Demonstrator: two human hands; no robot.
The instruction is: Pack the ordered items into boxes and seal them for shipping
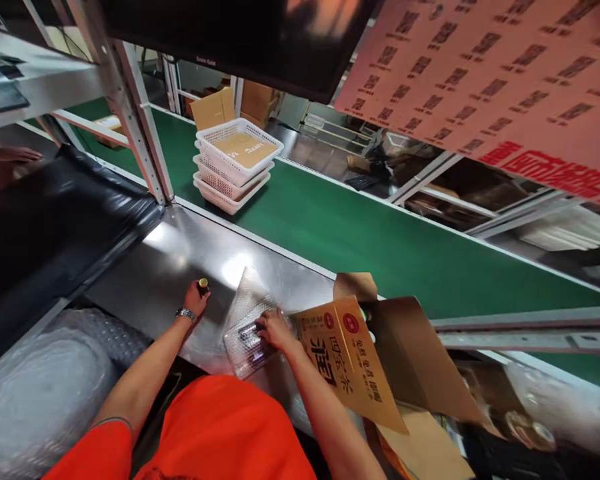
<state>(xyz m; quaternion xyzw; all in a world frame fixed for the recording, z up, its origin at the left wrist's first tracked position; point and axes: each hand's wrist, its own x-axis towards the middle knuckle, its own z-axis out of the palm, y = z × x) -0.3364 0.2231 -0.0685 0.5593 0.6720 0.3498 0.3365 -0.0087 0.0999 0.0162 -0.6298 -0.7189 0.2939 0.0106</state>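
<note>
My left hand (196, 299) is closed round a small dark bottle with a gold cap (203, 285) that stands on the steel worktop (180, 260). My right hand (275, 328) presses its fingers down on a dark item wrapped in clear bubble wrap (247, 337) lying on the worktop in front of me. A loose flap of the wrap (247, 290) sticks up between the two hands. An open cardboard box with printed flaps (350, 353) stands just right of my right hand.
A green conveyor belt (355, 233) runs past the worktop, carrying a stack of white plastic baskets (235, 163). A roll of bubble wrap (35, 393) lies at the lower left beside black plastic sheeting (55, 220). A printed cardboard sheet (505, 80) hangs overhead.
</note>
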